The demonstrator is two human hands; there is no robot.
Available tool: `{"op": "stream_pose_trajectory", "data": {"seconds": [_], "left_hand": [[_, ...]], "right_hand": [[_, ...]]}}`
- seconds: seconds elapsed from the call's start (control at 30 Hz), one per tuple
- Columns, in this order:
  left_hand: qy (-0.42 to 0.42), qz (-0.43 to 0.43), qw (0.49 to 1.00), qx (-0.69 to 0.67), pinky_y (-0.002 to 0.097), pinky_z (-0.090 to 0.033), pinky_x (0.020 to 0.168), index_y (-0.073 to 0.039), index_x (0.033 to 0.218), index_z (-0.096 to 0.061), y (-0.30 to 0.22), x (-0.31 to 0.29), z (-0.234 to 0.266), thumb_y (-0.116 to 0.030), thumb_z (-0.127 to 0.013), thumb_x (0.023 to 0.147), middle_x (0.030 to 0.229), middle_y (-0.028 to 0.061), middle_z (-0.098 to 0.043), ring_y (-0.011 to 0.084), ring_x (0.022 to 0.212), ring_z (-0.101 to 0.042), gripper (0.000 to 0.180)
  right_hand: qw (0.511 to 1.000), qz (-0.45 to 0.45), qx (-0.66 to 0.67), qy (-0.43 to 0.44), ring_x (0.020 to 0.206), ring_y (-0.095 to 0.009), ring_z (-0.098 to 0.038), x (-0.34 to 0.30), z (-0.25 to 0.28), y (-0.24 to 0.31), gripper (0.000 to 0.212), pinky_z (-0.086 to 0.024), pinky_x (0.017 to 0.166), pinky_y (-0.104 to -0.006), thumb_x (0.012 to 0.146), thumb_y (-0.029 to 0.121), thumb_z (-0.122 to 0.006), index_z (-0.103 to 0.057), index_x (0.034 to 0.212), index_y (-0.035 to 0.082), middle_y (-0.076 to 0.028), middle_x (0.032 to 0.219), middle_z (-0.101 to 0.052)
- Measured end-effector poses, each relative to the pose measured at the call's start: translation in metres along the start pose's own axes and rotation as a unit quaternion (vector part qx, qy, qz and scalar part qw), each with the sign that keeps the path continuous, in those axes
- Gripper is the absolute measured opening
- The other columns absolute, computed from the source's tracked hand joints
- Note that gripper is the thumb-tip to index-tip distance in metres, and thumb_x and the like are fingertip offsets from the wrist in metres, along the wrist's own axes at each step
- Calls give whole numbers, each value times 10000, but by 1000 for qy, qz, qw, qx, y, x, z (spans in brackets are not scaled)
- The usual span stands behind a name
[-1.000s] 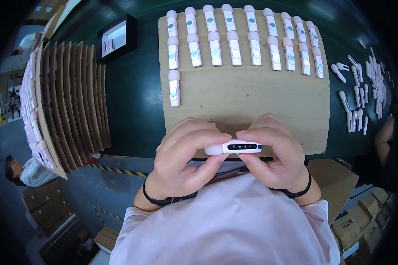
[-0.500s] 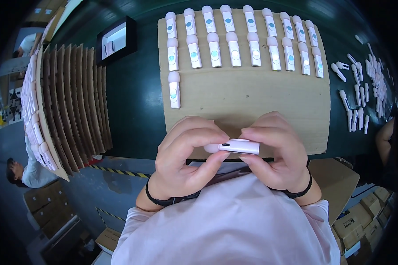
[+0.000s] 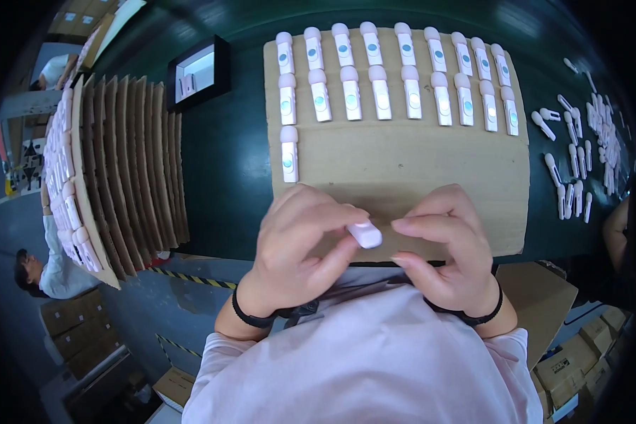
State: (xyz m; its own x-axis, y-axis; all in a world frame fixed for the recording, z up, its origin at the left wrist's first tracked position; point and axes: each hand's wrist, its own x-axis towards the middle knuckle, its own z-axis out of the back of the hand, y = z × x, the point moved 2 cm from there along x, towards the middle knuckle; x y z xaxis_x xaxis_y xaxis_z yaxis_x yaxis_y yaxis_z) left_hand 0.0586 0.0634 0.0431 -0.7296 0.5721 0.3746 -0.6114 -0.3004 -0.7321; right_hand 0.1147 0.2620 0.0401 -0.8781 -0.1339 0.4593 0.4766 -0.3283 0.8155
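Observation:
My left hand [image 3: 305,251] pinches a small pale pink wand-shaped device [image 3: 367,234] between thumb and fingers. Its blunt end points toward my right hand, and its rounded head is hidden in my left fingers. Beside it, my right hand [image 3: 445,247] is open, thumb and forefinger apart with nothing between them. Beyond both hands lies a cardboard sheet [image 3: 403,159]. Two rows of similar devices [image 3: 350,99] with round coloured spots lie on its far part. A single device [image 3: 288,155] lies below them at the left.
Upright cardboard sheets [image 3: 131,177] stand packed at the left, with more devices on the outermost one. A black open box [image 3: 222,69] holds small items. Loose devices [image 3: 576,152] are scattered on the dark green table [image 3: 222,180] at the right. Another person [image 3: 63,258] is at far left.
My right hand has let go of the device and moved slightly away. The device has turned in my left hand, its end now facing nearer me. The view has shifted slightly.

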Motion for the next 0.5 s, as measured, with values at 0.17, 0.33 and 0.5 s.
{"op": "stream_pose_trajectory", "data": {"seconds": [0.17,0.33,0.5], "left_hand": [[-44,-61,975,210,372,-463,694,-52,929,-638,15,12,16,13,-718,633,801,55,-644,250,739,-622,313],[-32,-91,946,310,378,-468,725,-56,908,-629,25,21,14,-11,-710,653,838,58,-640,251,767,-614,271],[1,-116,924,364,384,-466,792,-47,945,-633,24,21,9,-64,-710,694,919,64,-618,242,853,-601,263]], "right_hand": [[999,-19,-20,-22,779,-251,-558,-10,13,-5,346,-447,681,-329,674,-24,-750,-658,1002,31,-114,925,-594],[999,-22,-28,-24,783,-249,-560,-14,17,-6,339,-451,687,-329,673,-31,-744,-654,995,24,-117,928,-595],[999,-31,-35,-28,787,-247,-561,-16,21,-8,320,-451,688,-327,676,-42,-735,-653,978,24,-116,932,-596]]}}
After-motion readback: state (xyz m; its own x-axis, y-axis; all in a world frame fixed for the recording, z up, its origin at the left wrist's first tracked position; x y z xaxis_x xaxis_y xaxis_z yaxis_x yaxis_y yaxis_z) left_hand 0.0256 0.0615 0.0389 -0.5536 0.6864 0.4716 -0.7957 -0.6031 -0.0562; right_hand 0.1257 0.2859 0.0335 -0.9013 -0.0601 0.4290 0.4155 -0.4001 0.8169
